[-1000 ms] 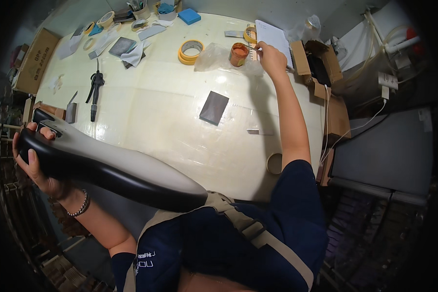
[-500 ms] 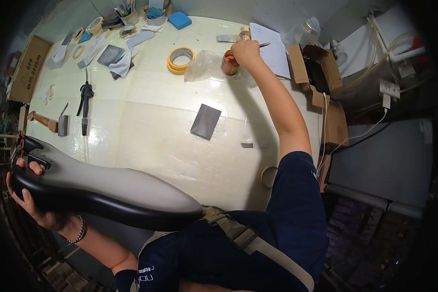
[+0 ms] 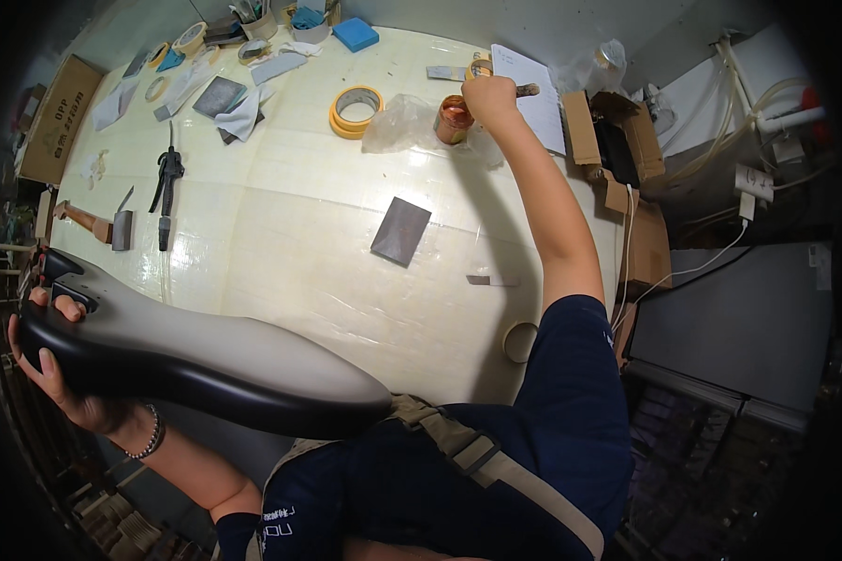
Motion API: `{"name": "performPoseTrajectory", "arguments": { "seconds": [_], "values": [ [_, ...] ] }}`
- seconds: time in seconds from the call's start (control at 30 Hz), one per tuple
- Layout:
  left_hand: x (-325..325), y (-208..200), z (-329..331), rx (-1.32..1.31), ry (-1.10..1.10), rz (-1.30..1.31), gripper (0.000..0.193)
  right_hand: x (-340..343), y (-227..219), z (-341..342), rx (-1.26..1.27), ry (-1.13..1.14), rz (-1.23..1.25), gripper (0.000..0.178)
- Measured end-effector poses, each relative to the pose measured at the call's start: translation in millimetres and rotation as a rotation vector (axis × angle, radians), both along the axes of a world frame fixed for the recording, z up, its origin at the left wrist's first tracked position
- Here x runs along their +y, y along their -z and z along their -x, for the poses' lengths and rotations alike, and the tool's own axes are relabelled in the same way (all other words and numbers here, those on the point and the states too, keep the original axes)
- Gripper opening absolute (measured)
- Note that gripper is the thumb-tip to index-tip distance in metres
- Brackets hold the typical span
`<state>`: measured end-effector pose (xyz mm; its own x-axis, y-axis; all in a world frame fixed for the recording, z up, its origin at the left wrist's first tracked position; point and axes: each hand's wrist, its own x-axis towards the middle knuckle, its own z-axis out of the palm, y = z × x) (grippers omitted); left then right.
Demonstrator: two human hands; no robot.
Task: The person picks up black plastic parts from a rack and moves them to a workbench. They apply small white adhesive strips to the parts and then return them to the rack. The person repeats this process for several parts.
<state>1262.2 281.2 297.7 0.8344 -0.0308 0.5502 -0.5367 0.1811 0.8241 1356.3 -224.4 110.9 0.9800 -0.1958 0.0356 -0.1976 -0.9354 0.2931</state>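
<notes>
head view: the guitar body (image 3: 220,353) is held aslant at lower left, in front of the worktable (image 3: 299,224), its left end enclosed by the left hand (image 3: 73,397), with fingers on the face and the thumb on the dark side. the right hand (image 3: 489,101) is closed around a short-handled tool (image 3: 529,91) beside the jar (image 3: 454,122); whether the tool's tip is dipped cannot be told. the step in hand is judged to be the loading of the tool; a careful lift clear of the rim, with the body kept steady, is judged to be called for. the body is smooth and curved, its satin black sides blended into a pale grey face. the jar is cylindrical and smeared coppery brown; a crumpled, translucent plastic bag (image 3: 393,128) is spread beside it. a flat, rectangular grey abrasive sheet (image 3: 401,231) and ring-shaped yellow tape rolls (image 3: 344,128) are also seen.
</notes>
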Motion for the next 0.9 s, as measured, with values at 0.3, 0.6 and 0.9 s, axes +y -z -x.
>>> {"name": "performPoseTrajectory", "arguments": {
  "seconds": [0.3,0.6,0.9],
  "values": [
    [-7.5,-0.5,-0.6,0.011,-0.033,0.006,0.045,1.4,12.6,-11.5,0.101,-0.017,-0.022,0.016],
    [-6.5,-1.4,-0.5,-0.014,-0.033,0.010,0.045,-1.4,-13.0,-7.1,0.116,0.123,-0.187,0.018],
    [-8.0,-3.6,-11.2,-0.088,-0.052,0.026,0.046,88.8,-115.1,99.1,-0.259,-0.212,-1.179,0.021]
  ]
}}
